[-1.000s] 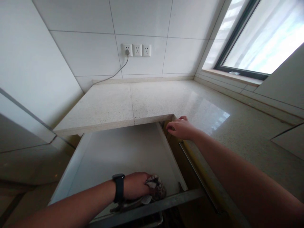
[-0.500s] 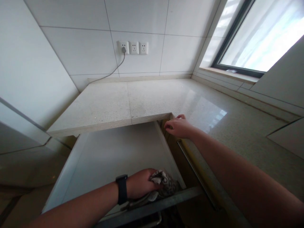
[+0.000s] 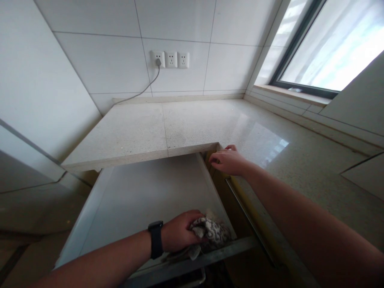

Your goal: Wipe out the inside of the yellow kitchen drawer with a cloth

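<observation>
Brown-and-white patterned cloth (image 3: pixel 214 232) is bunched in the left hand (image 3: pixel 181 233), whose fingers are clamped on it; the cloth lies inside the pulled-out drawer (image 3: pixel 144 192), just to the right of this hand, in the near corner by the front edge. White bottom of the drawer spreads ahead of the left hand and to its left. On the wrist behind this hand there is a dark watch (image 3: pixel 156 242). The right hand (image 3: pixel 228 161) is farther forward and to the right of the left one, at the inner corner of the tabletop (image 3: pixel 204 122), with its fingers bent; I cannot tell whether they close on something or only rest there. Below the right hand, a metal handle (image 3: pixel 250 221) runs along a yellow panel (image 3: pixel 259 216). The tabletop extends ahead of both hands. Farther ahead, above the hands, three sockets (image 3: pixel 171 59) are set in the tiled wall (image 3: pixel 177 24); the leftmost takes a plug (image 3: pixel 158 62), whose grey cord (image 3: pixel 145 90) goes down leftward to the tabletop. The window (image 3: pixel 324 48) is up and well to the right of the right hand.
</observation>
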A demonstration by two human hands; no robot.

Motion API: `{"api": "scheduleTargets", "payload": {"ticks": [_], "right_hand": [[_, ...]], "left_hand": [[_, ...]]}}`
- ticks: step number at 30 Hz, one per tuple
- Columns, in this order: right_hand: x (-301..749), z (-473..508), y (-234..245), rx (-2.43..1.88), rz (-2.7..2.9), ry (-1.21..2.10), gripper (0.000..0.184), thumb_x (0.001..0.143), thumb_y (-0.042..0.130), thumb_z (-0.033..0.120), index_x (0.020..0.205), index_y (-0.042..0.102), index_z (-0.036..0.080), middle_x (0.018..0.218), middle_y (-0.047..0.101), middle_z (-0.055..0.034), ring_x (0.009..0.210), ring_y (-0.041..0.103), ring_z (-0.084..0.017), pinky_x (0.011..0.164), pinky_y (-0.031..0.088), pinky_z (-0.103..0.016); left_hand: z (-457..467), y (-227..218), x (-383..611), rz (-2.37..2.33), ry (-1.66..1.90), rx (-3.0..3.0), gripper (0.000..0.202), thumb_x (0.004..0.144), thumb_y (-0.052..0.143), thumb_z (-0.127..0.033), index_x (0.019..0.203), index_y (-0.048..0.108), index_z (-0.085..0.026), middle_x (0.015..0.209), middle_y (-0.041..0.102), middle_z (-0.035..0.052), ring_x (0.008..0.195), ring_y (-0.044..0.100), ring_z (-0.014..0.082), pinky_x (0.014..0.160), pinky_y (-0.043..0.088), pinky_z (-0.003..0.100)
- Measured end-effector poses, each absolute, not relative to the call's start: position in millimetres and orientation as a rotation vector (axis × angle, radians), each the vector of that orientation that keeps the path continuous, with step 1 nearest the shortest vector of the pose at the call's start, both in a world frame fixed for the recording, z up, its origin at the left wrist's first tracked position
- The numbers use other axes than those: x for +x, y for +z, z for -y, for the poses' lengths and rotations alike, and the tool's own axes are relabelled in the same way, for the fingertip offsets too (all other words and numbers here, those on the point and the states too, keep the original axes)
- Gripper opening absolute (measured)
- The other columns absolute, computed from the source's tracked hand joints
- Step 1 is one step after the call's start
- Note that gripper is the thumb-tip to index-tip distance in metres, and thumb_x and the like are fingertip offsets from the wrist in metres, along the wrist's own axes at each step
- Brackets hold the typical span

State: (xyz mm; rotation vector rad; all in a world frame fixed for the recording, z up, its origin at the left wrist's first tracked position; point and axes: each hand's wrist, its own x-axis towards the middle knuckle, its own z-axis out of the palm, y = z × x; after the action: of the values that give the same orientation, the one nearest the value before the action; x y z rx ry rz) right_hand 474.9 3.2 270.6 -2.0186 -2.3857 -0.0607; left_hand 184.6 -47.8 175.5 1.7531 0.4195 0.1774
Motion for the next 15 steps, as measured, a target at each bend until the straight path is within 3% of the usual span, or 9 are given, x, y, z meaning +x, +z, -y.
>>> {"api": "scheduleTargets", "payload": {"ticks": [5, 11, 15], "right_hand": [[474, -4, 271, -2.021, 2.378, -0.049, 0.026, 0.089, 0.049, 0.036, 0.100, 0.071, 0.027, 0.102, 0.072, -0.0016, 0.099, 0.063, -0.023, 0.096, 0.019, -0.048], [474, -4, 271, -2.030, 2.381, -0.062, 0.027, 0.090, 0.048, 0.038, 0.101, 0.071, 0.028, 0.101, 0.072, -0.0019, 0.098, 0.063, -0.023, 0.097, 0.020, -0.047], [474, -3, 272, -2.024, 2.375, -0.059, 0.027, 0.091, 0.048, 0.038, 0.102, 0.071, 0.028, 0.102, 0.072, -0.0013, 0.098, 0.063, -0.022, 0.098, 0.019, -0.048]], "left_hand": [[55, 169, 201, -0.391, 0.175, 1.884, 0.025, 0.083, 0.067, -0.032, 0.103, 0.068, -0.017, 0.103, 0.061, 0.0059, 0.096, 0.058, 0.0189, 0.087, 0.046, 0.028], [65, 170, 243, -0.280, 0.261, 1.962, 0.034, 0.084, 0.065, -0.040, 0.110, 0.068, -0.017, 0.106, 0.059, 0.0081, 0.101, 0.056, 0.0219, 0.093, 0.045, 0.032], [69, 164, 264, -0.321, 0.250, 1.960, 0.037, 0.084, 0.065, -0.042, 0.113, 0.067, -0.018, 0.106, 0.059, 0.0083, 0.099, 0.057, 0.0223, 0.090, 0.047, 0.033]]}}
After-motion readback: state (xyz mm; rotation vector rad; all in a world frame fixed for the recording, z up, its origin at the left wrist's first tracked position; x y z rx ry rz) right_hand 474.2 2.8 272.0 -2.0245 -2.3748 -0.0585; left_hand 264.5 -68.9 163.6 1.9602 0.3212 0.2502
